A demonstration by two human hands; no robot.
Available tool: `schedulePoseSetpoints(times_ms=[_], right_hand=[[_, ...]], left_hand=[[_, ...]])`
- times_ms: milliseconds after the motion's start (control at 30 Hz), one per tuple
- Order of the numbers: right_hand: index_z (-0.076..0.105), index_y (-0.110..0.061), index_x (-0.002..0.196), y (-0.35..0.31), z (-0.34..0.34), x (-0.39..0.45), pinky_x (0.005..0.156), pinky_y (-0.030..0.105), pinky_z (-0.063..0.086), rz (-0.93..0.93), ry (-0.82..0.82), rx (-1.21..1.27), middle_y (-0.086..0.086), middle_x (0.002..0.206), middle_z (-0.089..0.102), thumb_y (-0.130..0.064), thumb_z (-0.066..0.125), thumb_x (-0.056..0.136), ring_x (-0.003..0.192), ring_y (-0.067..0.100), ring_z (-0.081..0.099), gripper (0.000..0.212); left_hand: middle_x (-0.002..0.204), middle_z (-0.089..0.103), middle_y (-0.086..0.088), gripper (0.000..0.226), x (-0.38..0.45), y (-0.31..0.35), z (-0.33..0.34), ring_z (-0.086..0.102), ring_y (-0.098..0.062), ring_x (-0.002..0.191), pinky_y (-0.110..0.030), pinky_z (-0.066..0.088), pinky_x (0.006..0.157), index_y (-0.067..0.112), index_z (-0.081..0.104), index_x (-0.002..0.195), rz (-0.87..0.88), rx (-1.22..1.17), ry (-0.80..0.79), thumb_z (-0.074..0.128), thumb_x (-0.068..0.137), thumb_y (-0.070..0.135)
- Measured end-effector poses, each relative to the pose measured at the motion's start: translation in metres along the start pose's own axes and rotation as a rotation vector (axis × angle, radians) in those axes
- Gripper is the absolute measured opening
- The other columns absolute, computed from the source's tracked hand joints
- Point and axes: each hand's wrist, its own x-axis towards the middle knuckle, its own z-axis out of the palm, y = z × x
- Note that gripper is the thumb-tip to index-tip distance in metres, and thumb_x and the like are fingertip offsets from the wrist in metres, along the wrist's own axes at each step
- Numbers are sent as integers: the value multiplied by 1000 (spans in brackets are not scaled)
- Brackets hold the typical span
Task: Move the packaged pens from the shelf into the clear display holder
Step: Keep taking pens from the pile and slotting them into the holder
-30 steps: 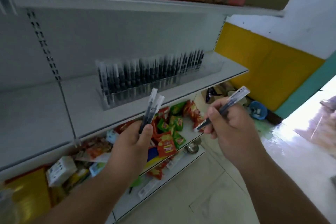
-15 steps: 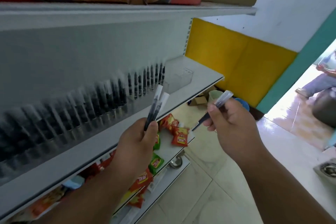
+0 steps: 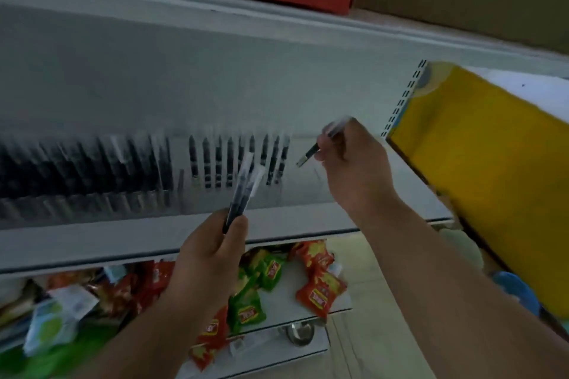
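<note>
Clear-wrapped pens in both hands, in front of the pen holder on the grey shelf.

The left hand [image 3: 212, 252] grips two wrapped pens [image 3: 243, 191], which stick up toward 1 o'clock, their tops overlapping the row of pens [image 3: 234, 160] standing upright in the clear holder [image 3: 123, 203]. The right hand [image 3: 354, 169] pinches a single pen [image 3: 309, 154], its dark tip aimed toward 8 o'clock, just beside the right end of that row. The holder stands on the grey shelf [image 3: 292, 224]; its left part is blurred, packed with dark pens. On the lower shelf [image 3: 283, 304], at 6 o'clock from the hands, lie red and green snack packets [image 3: 320, 289]. A yellow panel [image 3: 492, 169] is at 3 o'clock.
</note>
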Motion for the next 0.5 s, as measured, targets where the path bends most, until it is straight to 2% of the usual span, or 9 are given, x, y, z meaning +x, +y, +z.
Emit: schedulePoseSetpoints(times_ms=[133, 267, 400, 500], right_hand=[[53, -22, 90, 11, 10, 20, 71, 38, 55, -12, -131, 19, -3, 79, 66, -30, 53, 99, 76, 14, 66, 11], [52, -23, 89, 12, 17, 31, 73, 35, 55, -15, -270, -74, -4, 82, 67, -34, 50, 99, 77, 14, 65, 14], [53, -21, 88, 8, 13, 43, 71, 31, 54, -19, -213, -47, -3, 82, 67, -32, 54, 98, 78, 14, 65, 15], [54, -20, 89, 7, 13, 44, 73, 32, 55, -24, -188, -37, -2, 80, 67, -32, 55, 97, 77, 15, 67, 15]], left_hand=[[59, 34, -3, 34, -11, -3, 6, 28, -21, 53, -39, 25, 52, 19, 46, 72, -65, -40, 85, 48, 101, 38], [58, 33, -1, 29, -18, -1, 2, 28, -21, 53, -43, 27, 54, 30, 49, 66, -90, -60, 147, 50, 83, 53], [58, 33, -1, 34, -20, -4, -1, 27, -21, 53, -44, 26, 53, 29, 51, 68, -89, -79, 136, 52, 74, 62], [59, 35, -2, 33, -16, -7, -5, 28, -22, 54, -44, 28, 55, 25, 51, 71, -90, -57, 132, 54, 88, 53]])
